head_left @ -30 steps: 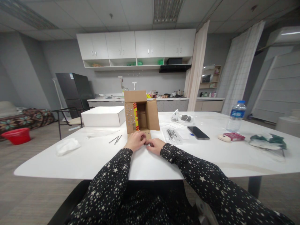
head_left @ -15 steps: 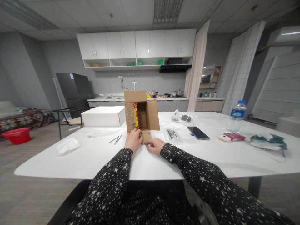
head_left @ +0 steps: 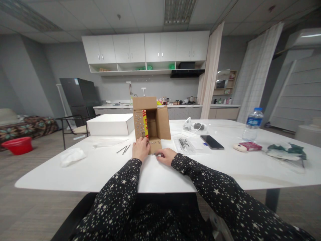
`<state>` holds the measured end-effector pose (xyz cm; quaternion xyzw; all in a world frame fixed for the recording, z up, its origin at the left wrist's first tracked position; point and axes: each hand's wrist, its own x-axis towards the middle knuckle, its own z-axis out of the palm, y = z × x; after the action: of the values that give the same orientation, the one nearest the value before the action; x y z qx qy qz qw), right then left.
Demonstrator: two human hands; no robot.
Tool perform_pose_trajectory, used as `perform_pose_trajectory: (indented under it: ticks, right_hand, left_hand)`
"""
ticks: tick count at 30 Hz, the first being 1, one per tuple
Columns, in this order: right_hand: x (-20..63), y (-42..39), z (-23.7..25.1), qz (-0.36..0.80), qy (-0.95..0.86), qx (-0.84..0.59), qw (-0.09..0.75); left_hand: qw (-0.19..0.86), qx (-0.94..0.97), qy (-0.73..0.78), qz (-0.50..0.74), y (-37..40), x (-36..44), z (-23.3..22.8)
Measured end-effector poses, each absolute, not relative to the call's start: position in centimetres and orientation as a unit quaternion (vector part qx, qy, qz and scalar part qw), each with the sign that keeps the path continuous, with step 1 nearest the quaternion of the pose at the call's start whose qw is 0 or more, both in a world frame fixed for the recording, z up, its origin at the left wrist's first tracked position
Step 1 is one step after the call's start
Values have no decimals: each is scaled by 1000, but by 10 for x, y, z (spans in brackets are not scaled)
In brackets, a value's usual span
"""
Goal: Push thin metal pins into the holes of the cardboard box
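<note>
A cardboard box [head_left: 164, 124] stands with its mouth facing me and its flaps spread. Small shiny dots cover its left flap [head_left: 138, 122], and a row of them crosses the bottom flap [head_left: 155, 147]. My left hand [head_left: 140, 149] rests palm down where the left and bottom flaps meet, fingers stretched forward, with nothing visible in it. At the front edge of the bottom flap, my right hand [head_left: 166, 156] has its fingers pinched on a small dark metallic thing, too small to name. Left of the box lie thin metal rods [head_left: 125, 149].
A white box [head_left: 110, 125] stands behind to the left, a crumpled tissue [head_left: 73, 156] nearer. To the right are a clear plastic case [head_left: 192, 146], a phone [head_left: 212, 142], a water bottle [head_left: 252, 124], a dark red pack [head_left: 251, 146] and a green-and-white bundle [head_left: 286, 152].
My left hand has shifted slightly left and back, showing more of the bottom flap and its row of dots. My right hand and the box stay nearly in place.
</note>
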<state>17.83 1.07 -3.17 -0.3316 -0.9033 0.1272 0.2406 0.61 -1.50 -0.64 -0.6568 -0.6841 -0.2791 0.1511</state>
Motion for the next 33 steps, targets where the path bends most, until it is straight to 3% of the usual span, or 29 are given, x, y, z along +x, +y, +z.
perform_pose_trajectory:
  ticks: [33]
  right_hand:
    - [179, 10, -31, 134, -903, -330, 239]
  left_hand:
    - [126, -659, -687, -279, -17, 7, -5]
